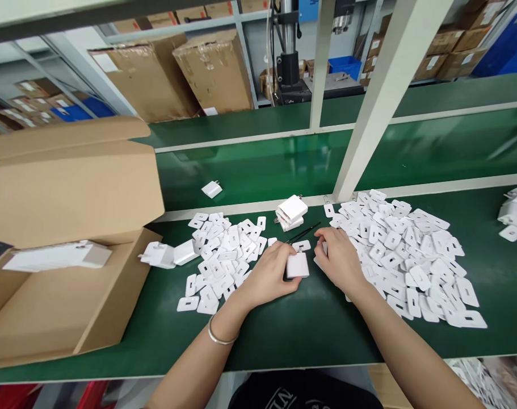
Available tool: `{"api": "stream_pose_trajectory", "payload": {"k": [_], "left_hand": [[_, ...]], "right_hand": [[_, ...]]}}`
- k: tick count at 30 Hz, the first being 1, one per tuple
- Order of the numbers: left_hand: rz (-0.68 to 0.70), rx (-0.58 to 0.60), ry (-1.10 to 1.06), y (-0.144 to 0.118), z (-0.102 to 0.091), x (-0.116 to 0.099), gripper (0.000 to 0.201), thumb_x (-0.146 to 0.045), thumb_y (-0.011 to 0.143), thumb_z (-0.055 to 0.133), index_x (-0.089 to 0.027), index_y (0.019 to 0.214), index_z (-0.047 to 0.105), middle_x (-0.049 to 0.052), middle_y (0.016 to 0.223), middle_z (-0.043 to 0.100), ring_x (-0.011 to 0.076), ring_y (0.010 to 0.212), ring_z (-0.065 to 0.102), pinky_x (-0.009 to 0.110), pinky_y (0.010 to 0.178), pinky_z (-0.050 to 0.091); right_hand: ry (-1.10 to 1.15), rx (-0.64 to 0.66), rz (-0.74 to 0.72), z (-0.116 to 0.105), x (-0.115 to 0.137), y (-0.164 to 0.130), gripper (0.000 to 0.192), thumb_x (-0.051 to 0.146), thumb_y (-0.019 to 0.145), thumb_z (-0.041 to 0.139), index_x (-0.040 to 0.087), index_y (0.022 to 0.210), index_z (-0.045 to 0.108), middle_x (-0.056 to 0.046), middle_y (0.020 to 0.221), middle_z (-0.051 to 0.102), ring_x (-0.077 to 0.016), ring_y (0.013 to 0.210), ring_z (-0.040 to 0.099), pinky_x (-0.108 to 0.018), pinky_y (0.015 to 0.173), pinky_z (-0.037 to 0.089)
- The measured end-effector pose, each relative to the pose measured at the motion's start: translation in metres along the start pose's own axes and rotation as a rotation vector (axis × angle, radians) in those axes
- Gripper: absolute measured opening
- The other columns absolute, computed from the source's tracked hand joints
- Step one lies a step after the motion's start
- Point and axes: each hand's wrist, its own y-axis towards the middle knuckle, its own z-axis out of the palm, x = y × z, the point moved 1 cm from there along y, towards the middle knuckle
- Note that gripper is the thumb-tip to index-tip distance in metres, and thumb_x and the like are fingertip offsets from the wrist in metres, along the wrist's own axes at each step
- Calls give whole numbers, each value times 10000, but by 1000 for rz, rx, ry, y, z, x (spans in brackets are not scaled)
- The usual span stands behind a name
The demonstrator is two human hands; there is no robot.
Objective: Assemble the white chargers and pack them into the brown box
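My left hand [269,272] is closed around a white charger block [298,265], thumb on one side and fingers on the other. Just beyond it lie a loose slotted white plate [301,246] and thin black tweezers [303,232]. My right hand [341,258] rests at the left edge of a large pile of slotted white plates [394,250]. Its fingers are bent together, and a bit of white shows between them; what it is stays mostly hidden. A smaller pile of the same plates [224,255] lies left of my left hand.
Stacked white chargers [291,211] stand near the back rail; another charger [211,189] lies behind it. An open cardboard box [113,289] at left holds a white row of pieces [58,257]. White chargers [158,254] lie beside the box. A slanted metal post [369,125] rises behind the right pile.
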Motion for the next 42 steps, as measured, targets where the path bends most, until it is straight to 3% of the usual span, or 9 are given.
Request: {"api": "stream_pose_trajectory", "payload": {"k": [5,10,12,19,26,29,34,37,42], "left_hand": [[-13,-10,3,-4,-14,-3,682,-317,864,790,-258,1427,410,140,1393,515,352,1324,523,522,1080,490],[-56,-505,28,10,-28,-15,368,-305,996,612,-236,1326,466,114,1264,561,277,1190,581,443,1004,502],[-33,-591,139,27,-29,-18,391,-316,959,661,-216,1295,486,119,1232,581,291,1153,589,448,981,498],[-36,-447,365,80,-34,-10,385,-283,903,737,-231,1249,576,99,1161,686,343,1101,639,487,981,469],[-34,-742,83,46,-39,-26,461,-230,877,724,-235,1292,525,85,1206,565,237,1067,629,398,946,539],[-29,-812,-90,27,-33,-27,531,-262,882,741,-247,1344,482,82,1230,556,219,1080,633,399,984,540],[12,-783,-183,6,-11,-19,458,-298,909,748,-258,1311,532,100,1273,600,273,1236,616,445,1067,519],[45,-688,-203,-1,2,-14,482,-307,957,700,-270,1404,523,122,1348,603,303,1319,582,507,1137,473],[32,-528,-484,-7,12,-15,643,-351,1004,665,-322,1556,336,127,1378,598,298,1309,608,505,1117,485]], "right_hand": [[-139,91,-35,-5,-8,0,146,321,904,683,199,970,636,-118,1038,653,-329,1012,606,-421,821,513],[-344,117,-39,-8,-11,-3,380,416,819,813,178,1050,627,-143,1064,655,-369,1023,589,-459,840,492],[-366,152,-38,-6,-13,-3,367,391,837,803,174,1072,624,-138,1040,673,-363,1006,605,-452,841,485],[-333,138,-90,-4,-12,0,243,100,895,682,167,1120,620,-131,1045,716,-337,1014,650,-420,857,476],[-375,159,-16,-15,-4,-2,288,324,847,844,180,980,632,-145,1002,692,-362,976,647,-437,798,500],[-386,249,-63,-18,-3,-4,184,250,877,808,190,896,635,-125,930,705,-360,967,656,-433,795,493],[-365,305,-26,-16,0,-5,134,114,919,711,197,866,619,-95,918,720,-286,825,694,-356,643,425],[-250,255,38,-18,4,-5,157,183,992,629,218,847,579,-50,825,709,-243,685,678,-329,560,353],[404,102,159,-26,13,-7,245,462,1076,505,247,974,560,16,800,705,-160,542,634,-293,553,440]]}}
